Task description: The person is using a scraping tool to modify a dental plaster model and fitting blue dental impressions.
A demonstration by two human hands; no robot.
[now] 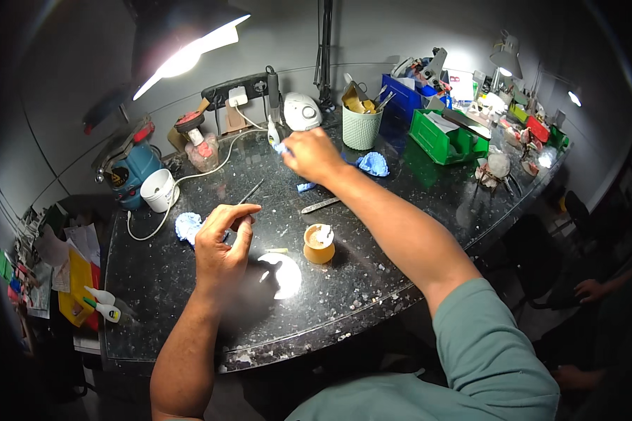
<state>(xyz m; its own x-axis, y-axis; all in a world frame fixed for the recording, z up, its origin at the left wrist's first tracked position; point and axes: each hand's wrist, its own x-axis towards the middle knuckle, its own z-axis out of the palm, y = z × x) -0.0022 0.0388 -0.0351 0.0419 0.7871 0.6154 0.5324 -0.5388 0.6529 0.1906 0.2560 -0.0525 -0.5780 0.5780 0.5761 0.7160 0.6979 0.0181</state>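
Right grip [314, 156] is curled at a small blue piece [281, 149]; whether it is pinched cannot be told. Left grip [223, 242] is loosely spread beside a blue mould [188, 226]. By a low sweep of the right forearm [397, 224], the yellow pot [319, 252] on the tabletop [154, 295] could be tipped.

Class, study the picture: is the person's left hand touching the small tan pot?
Apart. The head view shows a stretch of dark tabletop between the left hand and the tan pot, to its right.
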